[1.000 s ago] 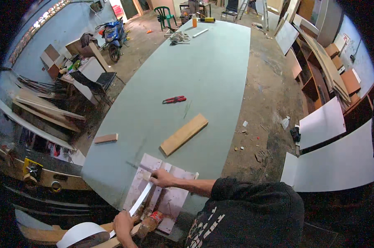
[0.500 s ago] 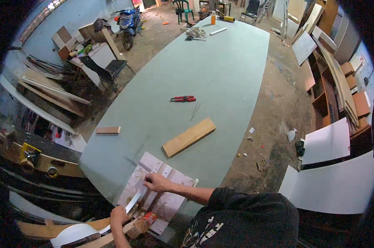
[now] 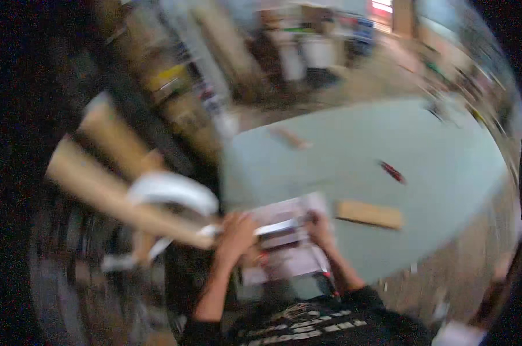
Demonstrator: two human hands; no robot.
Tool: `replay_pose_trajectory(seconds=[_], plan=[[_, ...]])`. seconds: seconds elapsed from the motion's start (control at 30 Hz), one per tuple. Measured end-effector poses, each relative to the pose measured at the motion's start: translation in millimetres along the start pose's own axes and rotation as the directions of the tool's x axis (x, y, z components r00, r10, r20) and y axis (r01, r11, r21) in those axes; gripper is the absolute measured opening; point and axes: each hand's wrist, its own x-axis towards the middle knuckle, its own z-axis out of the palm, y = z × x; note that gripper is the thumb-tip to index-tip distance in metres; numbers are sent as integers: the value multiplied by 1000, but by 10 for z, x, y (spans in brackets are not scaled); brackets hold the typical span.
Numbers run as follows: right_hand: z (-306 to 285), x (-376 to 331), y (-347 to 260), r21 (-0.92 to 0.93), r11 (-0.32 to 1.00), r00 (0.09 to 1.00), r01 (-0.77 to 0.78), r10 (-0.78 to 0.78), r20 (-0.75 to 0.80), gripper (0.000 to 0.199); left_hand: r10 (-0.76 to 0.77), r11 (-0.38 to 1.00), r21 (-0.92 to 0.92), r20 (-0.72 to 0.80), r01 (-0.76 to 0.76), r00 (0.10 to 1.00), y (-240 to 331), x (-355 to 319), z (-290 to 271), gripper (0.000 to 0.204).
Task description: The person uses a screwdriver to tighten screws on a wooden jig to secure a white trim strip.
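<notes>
A narrow white strip [image 3: 277,226] stretches between my two hands, above a pale pinkish board [image 3: 313,203] at the table's near edge. My left hand [image 3: 237,235] is closed around the strip at the board's left side. At the strip's other end, my right hand [image 3: 318,228] is closed, fingers pinched together. Left of my left hand, a white coil of strip [image 3: 171,192] hangs on a wooden frame [image 3: 99,176]. An orange-red item [image 3: 264,260] lies by my left hand, too blurred to name.
The large pale green table [image 3: 307,173] carries a wooden block [image 3: 369,214] right of the board. Farther off lie a red cutter knife [image 3: 392,172] and a small brown wood piece [image 3: 290,137]. A yellow tool [image 3: 167,78] sits at the upper left. Motion blurs everything.
My view has swung to the left, so the table now sits farther right and the wooden frame with the coil shows more fully. The strip now spans level between my hands.
</notes>
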Motion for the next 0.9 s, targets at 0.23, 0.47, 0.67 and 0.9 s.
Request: replay_pose_trajectory(seconds=[0.23,0.47,0.67,0.9], plan=[[184,-211,-459,-13,993,989,117,-118,-90,21,247,534,-803,-150,-264,957,282,-960,-937,24],[403,-364,-767,-127,963,965,238,-250,-84,19,-610,575,-815,-485,-72,626,-958,-2577,-284,69],[492,-242,-942,-337,905,936,257,-320,-146,22,-516,663,-656,-749,-361,416,-1200,-1675,-385,114],[916,-296,-1893,137,942,929,308,-266,-259,21,-499,695,-661,-726,-282,472,-1419,-1284,-483,103]])
